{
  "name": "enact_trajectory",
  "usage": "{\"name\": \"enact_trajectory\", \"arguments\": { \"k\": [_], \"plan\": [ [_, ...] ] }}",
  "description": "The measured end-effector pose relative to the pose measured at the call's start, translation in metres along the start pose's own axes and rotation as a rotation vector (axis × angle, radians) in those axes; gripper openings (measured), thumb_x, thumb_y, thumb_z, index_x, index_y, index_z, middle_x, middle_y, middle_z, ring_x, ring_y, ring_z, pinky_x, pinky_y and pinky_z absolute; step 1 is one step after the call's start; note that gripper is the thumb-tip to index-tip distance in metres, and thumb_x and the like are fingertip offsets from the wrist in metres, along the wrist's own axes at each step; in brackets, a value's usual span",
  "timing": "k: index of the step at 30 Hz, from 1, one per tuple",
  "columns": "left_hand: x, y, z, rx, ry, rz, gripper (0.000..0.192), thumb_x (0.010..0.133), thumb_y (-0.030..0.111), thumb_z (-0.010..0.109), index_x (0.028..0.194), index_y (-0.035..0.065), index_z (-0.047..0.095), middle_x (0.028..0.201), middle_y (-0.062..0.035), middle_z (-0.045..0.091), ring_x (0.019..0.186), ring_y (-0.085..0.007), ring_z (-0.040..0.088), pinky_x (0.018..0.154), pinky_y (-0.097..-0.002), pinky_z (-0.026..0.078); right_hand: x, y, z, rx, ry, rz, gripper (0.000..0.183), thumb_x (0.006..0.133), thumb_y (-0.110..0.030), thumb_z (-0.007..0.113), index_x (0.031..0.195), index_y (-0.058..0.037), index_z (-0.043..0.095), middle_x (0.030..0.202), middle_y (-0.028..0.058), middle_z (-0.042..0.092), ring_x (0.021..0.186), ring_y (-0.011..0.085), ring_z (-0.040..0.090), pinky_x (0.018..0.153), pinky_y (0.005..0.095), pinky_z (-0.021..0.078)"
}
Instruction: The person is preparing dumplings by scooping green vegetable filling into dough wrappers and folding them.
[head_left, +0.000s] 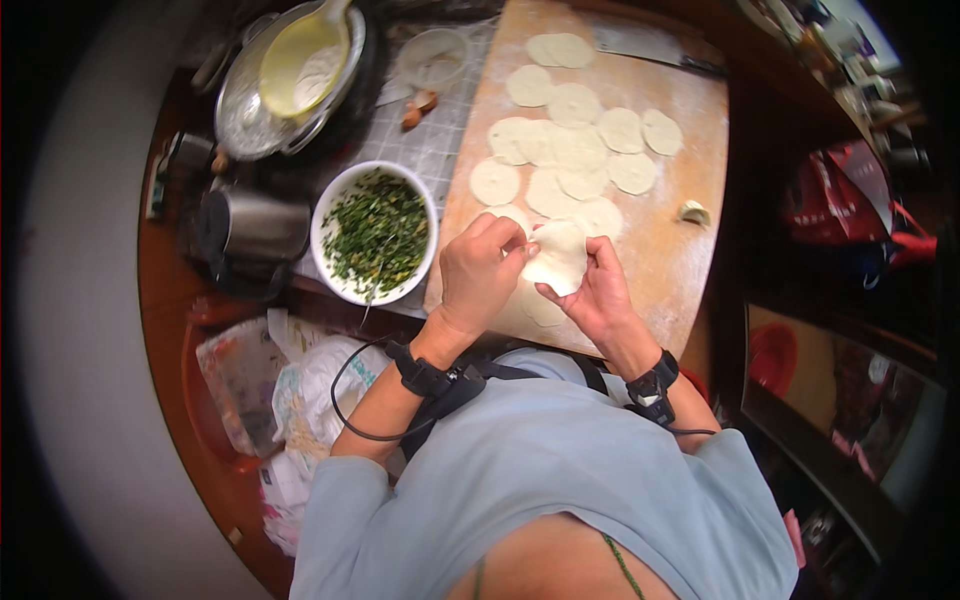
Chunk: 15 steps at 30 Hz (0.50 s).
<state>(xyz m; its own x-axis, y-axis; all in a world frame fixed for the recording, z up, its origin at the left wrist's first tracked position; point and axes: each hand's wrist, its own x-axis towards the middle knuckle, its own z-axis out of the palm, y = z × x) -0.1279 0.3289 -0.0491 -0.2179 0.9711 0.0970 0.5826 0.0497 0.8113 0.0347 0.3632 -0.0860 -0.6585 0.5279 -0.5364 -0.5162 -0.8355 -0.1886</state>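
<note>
Both hands hold one round dough wrapper (559, 259) above the near part of a floured wooden board (675, 247). My left hand (480, 274) pinches its left edge between thumb and fingertips. Around the right side curls my right hand (600, 296), with the thumb and fingers at the rim. Many more flat dough rounds (574, 146) lie on the board beyond the hands, several overlapping. To the left, a white bowl (321, 259) holds chopped green filling (379, 232) with a thin metal utensil (373, 289) standing in it. One folded dumpling (694, 213) sits near the board's right edge.
A cleaver (637, 43) lies at the board's far right. At the upper left are a metal basin (247, 120) and a yellow scoop (277, 64) with flour. Eggshells (418, 109) lie near a clear plastic bowl (433, 60). A steel kettle (259, 225) stands left of the filling bowl.
</note>
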Motion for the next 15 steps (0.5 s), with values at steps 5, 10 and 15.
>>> {"name": "enact_trajectory", "arguments": {
  "k": [5,10,15],
  "plan": [
    [-0.031,-0.023,-0.034,-0.144,0.047,-0.147,0.012,0.075,0.007,0.070,0.083,-0.0019,0.066,0.072,-0.0087,0.064,0.058,-0.0132,0.057,0.054,-0.0246,0.044,0.007,0.019,0.028,-0.238,0.075,0.100,0.048,0.091,-0.035,0.034,0.122,-0.0022,0.051,0.117,0.0106,0.059,0.103,0.0229,0.061,0.071,0.0392,0.0574],
    [-0.056,-0.029,-0.065,-0.152,0.165,-0.106,0.015,0.081,0.002,0.063,0.095,-0.0015,0.066,0.075,-0.0105,0.065,0.061,-0.0156,0.060,0.057,-0.0267,0.047,0.018,0.038,0.042,-0.324,0.105,0.163,0.047,0.089,-0.029,0.037,0.126,-0.0020,0.046,0.110,0.0173,0.062,0.093,0.0274,0.065,0.062,0.0355,0.0575],
    [-0.096,-0.071,-0.117,0.461,0.426,-0.183,0.012,0.079,0.006,0.065,0.089,0.0008,0.062,0.086,-0.0122,0.062,0.073,-0.0276,0.060,0.064,-0.0356,0.048,0.021,0.040,0.049,-0.319,-0.009,0.162,0.052,0.089,-0.026,0.035,0.133,0.0020,0.036,0.119,0.0263,0.056,0.100,0.0311,0.062,0.071,0.0343,0.0558]
  ]
}}
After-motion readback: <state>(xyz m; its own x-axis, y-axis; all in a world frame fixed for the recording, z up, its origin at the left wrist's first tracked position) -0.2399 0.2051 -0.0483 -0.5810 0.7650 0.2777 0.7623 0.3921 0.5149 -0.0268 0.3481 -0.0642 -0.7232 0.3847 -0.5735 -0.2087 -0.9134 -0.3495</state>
